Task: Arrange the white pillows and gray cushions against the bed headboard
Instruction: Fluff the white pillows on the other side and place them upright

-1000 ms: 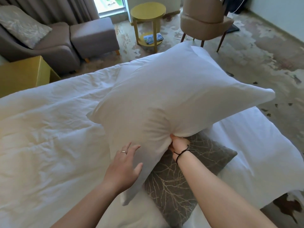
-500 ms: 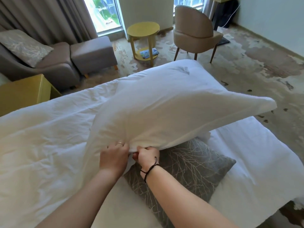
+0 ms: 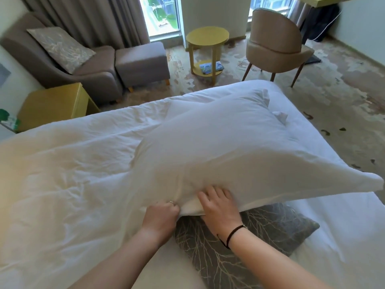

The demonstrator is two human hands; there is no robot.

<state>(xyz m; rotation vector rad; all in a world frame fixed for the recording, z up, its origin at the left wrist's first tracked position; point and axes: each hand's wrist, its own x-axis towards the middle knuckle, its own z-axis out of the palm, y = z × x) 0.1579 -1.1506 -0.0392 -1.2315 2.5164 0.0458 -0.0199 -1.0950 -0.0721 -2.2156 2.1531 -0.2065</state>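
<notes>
Nearest you, both forearms reach fwd over the bed (image 3: 62, 195). Your left hand (image 3: 161, 217) is curled tight, pinching the near edge of the white pillow (image 3: 239, 147) at a bunched fold of its case. Your right hand (image 3: 219, 207) lies on that same edge w/ fingers spread and nearly straight, pressing rather than gripping; a dark cord sits round that wrist.

Under the right wrist lies the gray cushion (image 3: 270, 228), flat on the bed, branch pattern up, its far part tucked beneath the pillow.

Pillow itself: plump, lying flat-ish across the cushion & duvet, near edge creased where you pinch it, far-right corner sticking out past the bed's right side, loose case flaps showing at the far end.

Progress, as a judgement: early. No headboard in view, so can't tell what's already set there. This pillow & cushion look unplaced, both lying flat mid-bed, not propped against anything. Left to do: stand pillow up at the head, then cushion in front.

Beyond the bed: yellow nightstand (image 3: 54, 103), a second patterned cushion (image 3: 60, 47) on the brown armchair (image 3: 98, 76), round yellow table (image 3: 207, 37), tan chair (image 3: 275, 46).
</notes>
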